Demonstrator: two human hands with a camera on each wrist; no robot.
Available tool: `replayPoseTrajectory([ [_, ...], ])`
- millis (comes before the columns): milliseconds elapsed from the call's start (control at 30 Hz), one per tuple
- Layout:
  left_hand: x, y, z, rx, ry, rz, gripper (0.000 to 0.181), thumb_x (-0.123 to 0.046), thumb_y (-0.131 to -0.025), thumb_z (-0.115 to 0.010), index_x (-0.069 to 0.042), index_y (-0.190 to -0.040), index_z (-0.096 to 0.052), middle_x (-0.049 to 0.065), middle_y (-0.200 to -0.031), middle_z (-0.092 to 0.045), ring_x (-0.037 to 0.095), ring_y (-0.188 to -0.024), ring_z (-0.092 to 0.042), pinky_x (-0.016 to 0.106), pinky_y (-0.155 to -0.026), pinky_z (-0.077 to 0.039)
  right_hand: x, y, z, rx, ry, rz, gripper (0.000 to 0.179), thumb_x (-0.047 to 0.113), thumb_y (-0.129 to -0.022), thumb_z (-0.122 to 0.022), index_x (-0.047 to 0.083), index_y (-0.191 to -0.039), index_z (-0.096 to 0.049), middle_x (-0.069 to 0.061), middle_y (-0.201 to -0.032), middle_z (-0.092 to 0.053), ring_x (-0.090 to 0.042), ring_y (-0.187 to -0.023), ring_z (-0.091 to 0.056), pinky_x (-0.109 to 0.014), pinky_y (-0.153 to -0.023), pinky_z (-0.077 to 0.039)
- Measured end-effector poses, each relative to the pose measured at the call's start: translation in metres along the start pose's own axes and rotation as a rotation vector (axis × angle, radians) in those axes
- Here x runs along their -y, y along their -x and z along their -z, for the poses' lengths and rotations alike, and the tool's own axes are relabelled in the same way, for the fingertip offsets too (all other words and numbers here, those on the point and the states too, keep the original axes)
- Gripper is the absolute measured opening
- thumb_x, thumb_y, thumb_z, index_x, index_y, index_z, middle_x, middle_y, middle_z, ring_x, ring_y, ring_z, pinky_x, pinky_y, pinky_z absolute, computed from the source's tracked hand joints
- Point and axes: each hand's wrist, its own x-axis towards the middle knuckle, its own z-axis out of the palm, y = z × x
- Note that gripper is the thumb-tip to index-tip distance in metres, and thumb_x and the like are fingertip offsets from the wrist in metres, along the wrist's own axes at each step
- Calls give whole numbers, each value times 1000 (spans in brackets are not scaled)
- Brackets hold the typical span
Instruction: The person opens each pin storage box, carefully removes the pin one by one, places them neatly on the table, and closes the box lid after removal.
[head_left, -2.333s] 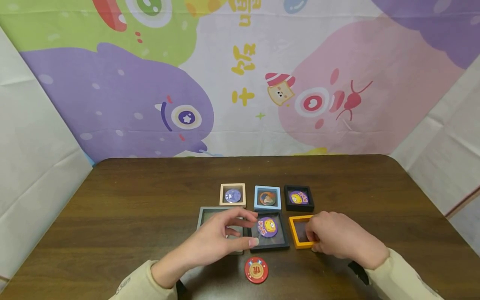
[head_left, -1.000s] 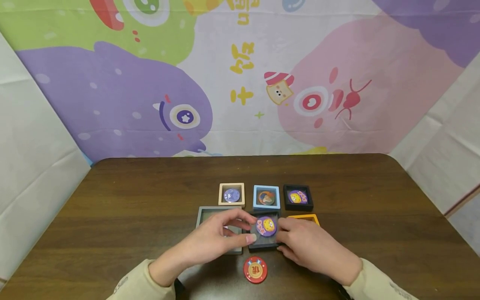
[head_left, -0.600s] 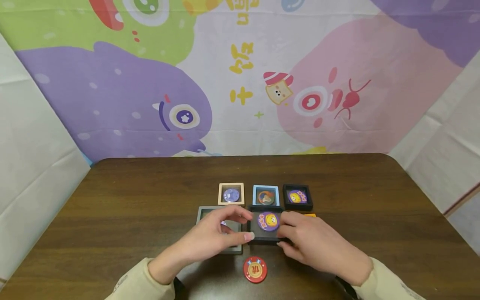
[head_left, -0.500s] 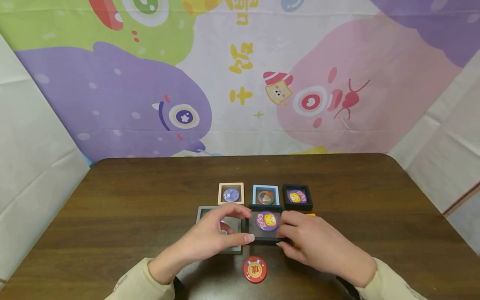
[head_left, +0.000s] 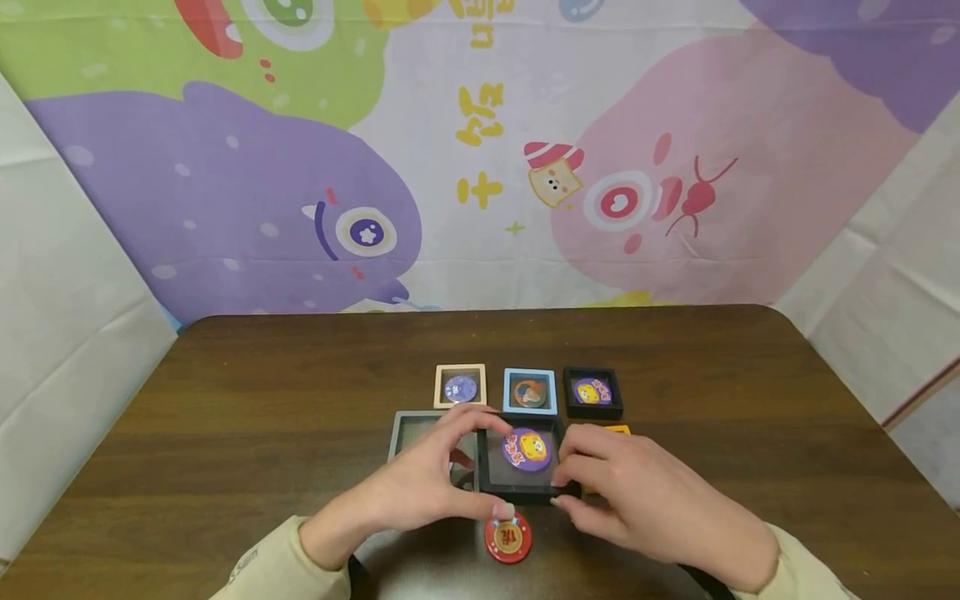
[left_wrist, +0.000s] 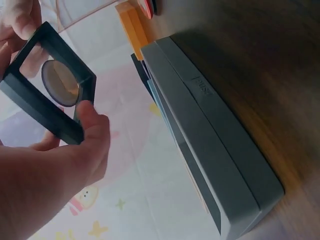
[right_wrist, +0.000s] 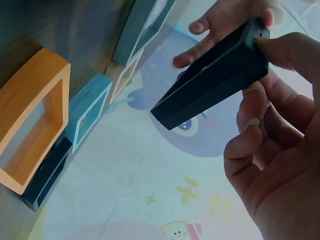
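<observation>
A black square display frame (head_left: 522, 493) with a clear window is held up off the table in both hands. Inside it sits a round purple badge (head_left: 527, 450) with a yellow cartoon animal. My right hand (head_left: 645, 492) pinches the frame's right side between thumb and fingers. At the left side, my left hand (head_left: 431, 479) spans the frame, thumb at the near edge and index finger over the far edge. The left wrist view shows the left thumb (left_wrist: 90, 117) against a corner of the frame. Below the frame lies a round red badge (head_left: 507, 540), partly behind the left thumb.
A larger grey frame (head_left: 408, 417) lies under my left hand. A yellow-orange frame (right_wrist: 57, 70) is mostly behind my right hand in the head view. Cream (head_left: 438, 387), light blue (head_left: 507, 392) and small black (head_left: 617, 404) frames with badges form the back row.
My right hand left the yellow-orange frame and took hold of the black frame, which rose from the table. The left hand closed in on its left side, and the frame shifted slightly left.
</observation>
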Motion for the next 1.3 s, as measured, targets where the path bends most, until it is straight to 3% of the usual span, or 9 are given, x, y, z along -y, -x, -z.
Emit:
replayPoseTrajectory([
  [133,0,0,0,-53,15,-20,61,-27,-74,-88,-18,-127,-59,-1,-135,-48,20,-119,-47,36,-87,-52,0,0,-1,-31,-18,-32,15,16,-83,-81,20,-92,-69,12,-96,-53,1,-72,-49,-9,-63,-41],
  [267,-1,0,0,-104,46,-39,60,-23,-73,-89,-17,-125,-61,-1,-136,-48,20,-121,-47,39,-87,-53,1,-2,-4,-96,-8,-69,15,27,-91,-74,18,-101,-69,11,-104,-54,-3,-85,-52,-11,-71,-44],
  [433,-2,0,0,-135,79,-61,59,-21,-72,-89,-17,-124,-61,-1,-138,-48,19,-124,-45,39,-88,-53,3,-4,-12,-182,17,-142,39,40,-90,-71,16,-121,-65,3,-124,-54,-15,-113,-48,-26,-90,-45],
  [567,-3,0,0,-140,113,-86,57,-19,-73,-89,-17,-124,-62,-1,-137,-49,20,-125,-46,37,-87,-53,5,-4,-20,-174,-30,-270,64,43,-84,-77,18,-138,-54,-3,-145,-43,-25,-130,-38,-44,-103,-40],
  [700,-4,0,0,-134,150,-91,57,-17,-74,-88,-16,-125,-62,0,-138,-48,21,-125,-44,38,-88,-52,7,-2,-26,-135,-116,-386,80,42,-83,-79,23,-150,-40,0,-156,-29,-24,-140,-31,-58,-110,-29],
  [900,-5,-1,0,-128,187,-91,56,-14,-74,-87,-14,-125,-62,3,-134,-49,23,-122,-47,38,-89,-52,8,-1,-29,-116,-213,-487,83,43,-86,-77,28,-154,-31,4,-155,-32,-18,-138,-36,-53,-105,-40],
  [1133,-3,0,0,-130,177,-122,56,-13,-73,-88,-13,-124,-62,4,-131,-53,25,-119,-50,37,-89,-53,7,-2,-36,-190,-291,-520,87,37,-81,-82,31,-152,-31,6,-150,-40,-14,-129,-45,-45,-101,-46],
  [1300,-4,0,-1,-144,141,-121,57,-16,-71,-89,-13,-122,-63,3,-130,-54,27,-119,-51,36,-87,-54,6,0,-40,-230,-289,-542,89,37,-79,-84,27,-151,-33,8,-142,-47,-12,-117,-54,-44,-95,-50],
])
